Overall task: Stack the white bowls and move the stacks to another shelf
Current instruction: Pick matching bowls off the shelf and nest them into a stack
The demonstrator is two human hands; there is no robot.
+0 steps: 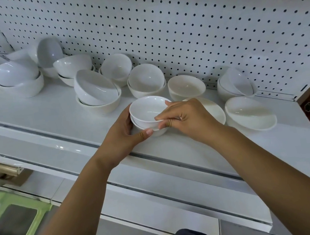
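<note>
Gripped from both sides: stack [147, 112] of two, left hand [122, 134] curled round its side, right hand [185, 119] pinching the top rim. Low on shelf [53, 113], near front edge. Close behind and right, bowls [249, 112]; bare strip leftward along the lip.

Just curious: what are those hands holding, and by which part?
A stack of two glossy white bowls: the left hand cups its left side, the right hand pinches its top rim at the front.
</note>
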